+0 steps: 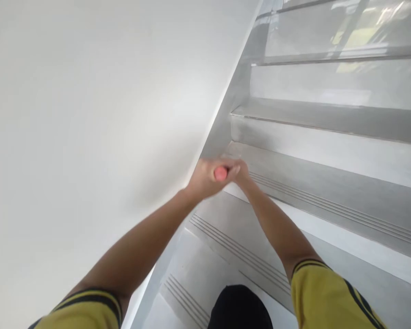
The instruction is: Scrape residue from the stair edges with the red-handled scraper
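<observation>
Both arms reach forward and meet over the stairs beside the wall. My left hand (202,177) is closed around a small pink object (221,173), of which only a rounded end shows. My right hand (240,171) touches the same pink object from the right, fingers curled against it. What the pink object is cannot be told, since most of it is hidden in the hands. Yellow sleeves with dark stripes cover both upper arms.
Grey tiled stairs (329,151) with grooved nosing strips climb to the upper right. A plain white wall (89,114) fills the left side, with a grey skirting (226,114) along the steps. A dark trouser leg (239,308) shows at the bottom.
</observation>
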Demonstrator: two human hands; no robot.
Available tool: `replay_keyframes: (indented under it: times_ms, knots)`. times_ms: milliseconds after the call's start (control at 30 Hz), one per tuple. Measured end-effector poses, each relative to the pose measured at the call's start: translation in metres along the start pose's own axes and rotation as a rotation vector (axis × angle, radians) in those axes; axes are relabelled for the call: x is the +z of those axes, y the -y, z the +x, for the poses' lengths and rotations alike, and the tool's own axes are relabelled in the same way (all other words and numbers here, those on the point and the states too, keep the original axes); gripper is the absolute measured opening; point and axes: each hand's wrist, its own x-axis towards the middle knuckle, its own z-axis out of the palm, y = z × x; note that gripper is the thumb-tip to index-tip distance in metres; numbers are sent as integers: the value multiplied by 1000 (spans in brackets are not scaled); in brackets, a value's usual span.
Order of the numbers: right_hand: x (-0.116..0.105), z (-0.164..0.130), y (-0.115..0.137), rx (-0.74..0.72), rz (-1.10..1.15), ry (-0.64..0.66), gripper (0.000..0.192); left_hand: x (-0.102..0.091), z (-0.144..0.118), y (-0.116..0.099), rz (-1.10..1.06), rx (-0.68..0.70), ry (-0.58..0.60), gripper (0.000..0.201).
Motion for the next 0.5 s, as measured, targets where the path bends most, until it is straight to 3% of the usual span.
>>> replay_keyframes:
  times_ms: [100, 233, 333, 400, 500]
  knots:
    - [13, 5, -6, 8, 12, -38, 34, 14, -7, 18, -52, 4, -95, 19]
    - [1, 54, -20, 159, 56, -59, 36, 27, 54, 43, -26, -91, -139, 22]
    - [-15, 62, -15, 202, 108, -31, 38, 17, 77, 36, -27, -127, -119, 24]
    - [-17, 40, -3, 175, 82, -7, 36, 3, 56, 21, 19, -123, -66, 24]
    - [-1, -3, 12, 62, 27, -26, 29, -9, -4, 7, -33, -13, 62, 17]
